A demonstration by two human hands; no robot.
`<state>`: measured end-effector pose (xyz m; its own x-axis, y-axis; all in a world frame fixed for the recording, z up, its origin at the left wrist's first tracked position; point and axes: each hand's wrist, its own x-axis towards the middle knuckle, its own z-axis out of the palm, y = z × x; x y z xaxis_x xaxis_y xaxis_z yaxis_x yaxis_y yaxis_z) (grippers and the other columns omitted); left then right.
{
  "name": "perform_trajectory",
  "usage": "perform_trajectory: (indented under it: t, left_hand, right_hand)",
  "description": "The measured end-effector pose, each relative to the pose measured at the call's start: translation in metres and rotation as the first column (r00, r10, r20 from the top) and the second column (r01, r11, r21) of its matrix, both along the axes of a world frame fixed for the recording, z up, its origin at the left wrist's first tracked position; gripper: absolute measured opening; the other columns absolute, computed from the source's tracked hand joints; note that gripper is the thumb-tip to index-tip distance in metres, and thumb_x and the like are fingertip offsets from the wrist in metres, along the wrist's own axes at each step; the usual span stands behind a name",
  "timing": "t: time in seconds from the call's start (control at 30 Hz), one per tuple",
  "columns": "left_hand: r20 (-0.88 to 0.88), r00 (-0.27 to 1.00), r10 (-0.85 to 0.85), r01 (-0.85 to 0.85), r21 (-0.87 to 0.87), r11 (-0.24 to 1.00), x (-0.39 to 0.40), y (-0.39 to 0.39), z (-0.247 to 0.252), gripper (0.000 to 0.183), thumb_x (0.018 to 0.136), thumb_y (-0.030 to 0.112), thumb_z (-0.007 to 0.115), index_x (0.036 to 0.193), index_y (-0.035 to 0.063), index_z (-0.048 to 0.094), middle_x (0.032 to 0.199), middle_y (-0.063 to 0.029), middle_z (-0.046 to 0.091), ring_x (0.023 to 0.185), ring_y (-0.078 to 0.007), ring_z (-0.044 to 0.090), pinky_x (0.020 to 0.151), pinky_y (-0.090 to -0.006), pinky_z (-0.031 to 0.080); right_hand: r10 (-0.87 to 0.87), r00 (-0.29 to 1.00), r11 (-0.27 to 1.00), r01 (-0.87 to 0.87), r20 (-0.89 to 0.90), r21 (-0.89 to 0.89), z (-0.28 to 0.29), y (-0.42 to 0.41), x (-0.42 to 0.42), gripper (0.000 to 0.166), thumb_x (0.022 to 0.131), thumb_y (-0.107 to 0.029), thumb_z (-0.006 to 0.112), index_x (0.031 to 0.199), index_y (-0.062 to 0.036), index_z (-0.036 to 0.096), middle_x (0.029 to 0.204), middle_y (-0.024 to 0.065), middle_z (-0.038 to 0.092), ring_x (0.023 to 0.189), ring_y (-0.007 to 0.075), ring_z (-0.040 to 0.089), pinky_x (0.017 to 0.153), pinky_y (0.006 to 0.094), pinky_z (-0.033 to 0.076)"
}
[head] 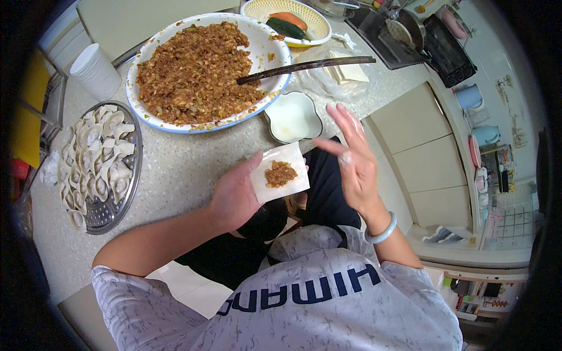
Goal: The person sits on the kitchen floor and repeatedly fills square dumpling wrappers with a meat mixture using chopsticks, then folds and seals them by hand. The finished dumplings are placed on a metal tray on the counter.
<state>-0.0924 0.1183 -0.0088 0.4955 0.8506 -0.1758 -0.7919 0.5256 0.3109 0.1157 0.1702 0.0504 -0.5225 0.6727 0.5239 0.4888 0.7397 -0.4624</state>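
Observation:
On my left hand (237, 195) lies a square dough wrapper (268, 191) with a lump of minced filling (280, 174) in its middle; its top edge looks wet. My right hand (358, 164) is raised just right of the wrapper, fingers apart and holding nothing, with whitish residue on the fingers. Beyond the wrapper stands a small scalloped dish (294, 115) with a little liquid in it. A large enamel basin (259, 48) holds the brown minced filling, and dark chopsticks (311, 68) rest in it. Stacked wrappers (349, 74) sit in a plastic bag at the upper right.
At left, folded dumplings (99, 153) lie on a perforated metal tray (135, 169). Stacked white containers (94, 72) stand behind it. A yellow-white basket (322, 28) holds vegetables beyond the basin. The stove (382, 39) is at upper right; the counter's edge runs before me.

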Motion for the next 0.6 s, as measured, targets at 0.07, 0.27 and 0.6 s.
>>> perform_trajectory:
  t: [0.07, 0.27, 0.6]
  left_hand:
    - [0.002, 1.0, -0.031, 0.031, -0.004, 1.0, 0.001, 0.001, 0.003, 0.053, 0.098, 0.031, 0.034, 0.135, -0.0064, 0.03, 0.133, -0.0213, 0.044, 0.125, -0.0307, 0.044, 0.109, -0.043, 0.028]
    - [0.006, 0.997, -0.078, 0.078, 0.034, 0.996, 0.001, 0.001, 0.008, 0.058, 0.098, 0.036, 0.029, 0.139, -0.0052, 0.025, 0.139, -0.023, 0.038, 0.129, -0.0332, 0.039, 0.111, -0.0462, 0.024]
    - [0.171, 0.982, -0.076, 0.051, 0.143, 0.988, 0.001, -0.002, 0.001, 0.055, 0.1, 0.04, 0.02, 0.137, 0.0001, 0.029, 0.136, -0.0145, 0.041, 0.128, -0.0267, 0.039, 0.108, -0.0426, 0.029]
  right_hand:
    - [-0.048, 0.999, 0.998, 0.047, 0.023, 0.05, -0.008, 0.016, -0.006, 0.036, 0.094, -0.029, 0.043, 0.094, -0.0054, 0.071, 0.14, 0.0157, 0.042, 0.134, 0.0356, 0.03, 0.111, 0.0501, 0.016]
    - [-0.027, 0.947, 1.0, 0.025, 0.321, 0.009, -0.011, 0.033, -0.018, 0.046, 0.097, -0.031, 0.033, 0.096, -0.0031, 0.07, 0.143, 0.0129, 0.038, 0.137, 0.0351, 0.024, 0.112, 0.0494, 0.011]
    - [0.116, 0.951, 0.981, -0.155, 0.287, 0.116, 0.009, -0.011, -0.032, 0.047, 0.087, -0.044, 0.048, 0.104, -0.0032, 0.065, 0.14, 0.0152, 0.042, 0.133, 0.0343, 0.034, 0.109, 0.0543, 0.017]
